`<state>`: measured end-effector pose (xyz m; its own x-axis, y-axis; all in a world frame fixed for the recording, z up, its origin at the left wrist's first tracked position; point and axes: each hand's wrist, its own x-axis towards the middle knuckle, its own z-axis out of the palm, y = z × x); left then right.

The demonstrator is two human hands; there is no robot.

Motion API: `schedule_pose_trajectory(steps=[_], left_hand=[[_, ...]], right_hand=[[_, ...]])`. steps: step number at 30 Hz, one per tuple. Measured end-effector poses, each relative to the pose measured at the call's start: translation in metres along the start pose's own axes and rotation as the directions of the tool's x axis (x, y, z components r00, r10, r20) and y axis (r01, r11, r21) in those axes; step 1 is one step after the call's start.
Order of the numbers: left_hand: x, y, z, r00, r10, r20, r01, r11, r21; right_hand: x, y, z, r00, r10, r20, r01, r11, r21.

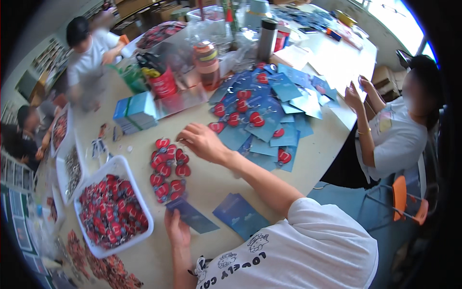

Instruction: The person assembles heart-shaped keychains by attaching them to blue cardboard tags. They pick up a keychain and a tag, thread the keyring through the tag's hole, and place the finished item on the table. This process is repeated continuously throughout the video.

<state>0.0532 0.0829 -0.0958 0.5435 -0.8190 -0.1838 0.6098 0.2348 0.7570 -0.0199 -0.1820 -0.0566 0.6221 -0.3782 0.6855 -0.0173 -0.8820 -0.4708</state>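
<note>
Starting at the table's (211, 185) left edge, a white bin (126, 166) heaped with red heart-shaped keychains sits beside narrower white trays (61, 166) of small parts, and loose red pieces lie along the near left corner. Just right of the bin, a cluster of red keychains (167, 169) is laid out in rows on the bare tabletop. Below that cluster the person's left hand (177, 230) pinches the near end of a dark blue card (192, 216), thumb on top, the card lying flat and pointing toward the table's middle. A second small stack of blue cards (240, 216) rests just to the right of it, near the front edge and untouched. The right hand (202, 142) reaches across above the cluster, fingers curled loosely downward at its upper right; whether it grips a keychain cannot be told. Further right, a wide spread of blue cards with keychains attached (262, 113) covers the table's centre. Behind it stand a red cup of tools (162, 82), a stack of blue boxes (135, 113) and a steel flask (267, 38). At the right edge another person (399, 130) sits with both hands raised.
</note>
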Motion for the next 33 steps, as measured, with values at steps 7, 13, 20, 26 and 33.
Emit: schedule_pose_trajectory(steps=[7, 13, 20, 26, 33], left_hand=[[0.015, 0.052, 0.038, 0.850, 0.518, -0.099, -0.433, 0.793, 0.429], [0.065, 0.099, 0.081, 0.632, 0.775, -0.015, -0.548, 0.459, 0.699], [0.067, 0.078, 0.111, 0.824, 0.559, 0.095, -0.560, 0.778, 0.285], [0.068, 0.069, 0.112, 0.878, 0.457, 0.143, -0.478, 0.853, 0.208], [0.067, 0.065, 0.110, 0.877, 0.480, 0.018, -0.479, 0.871, 0.110]], right_hand=[[0.037, -0.046, -0.049, 0.983, 0.017, 0.182, -0.099, 0.889, 0.448], [0.052, -0.075, -0.058, 0.985, 0.052, 0.163, -0.151, 0.709, 0.689], [0.045, -0.091, -0.032, 0.979, 0.198, 0.037, -0.179, 0.767, 0.616], [0.042, -0.087, -0.027, 0.966, 0.247, -0.072, -0.153, 0.777, 0.611], [0.050, -0.103, -0.023, 0.918, 0.325, -0.229, -0.132, 0.792, 0.596]])
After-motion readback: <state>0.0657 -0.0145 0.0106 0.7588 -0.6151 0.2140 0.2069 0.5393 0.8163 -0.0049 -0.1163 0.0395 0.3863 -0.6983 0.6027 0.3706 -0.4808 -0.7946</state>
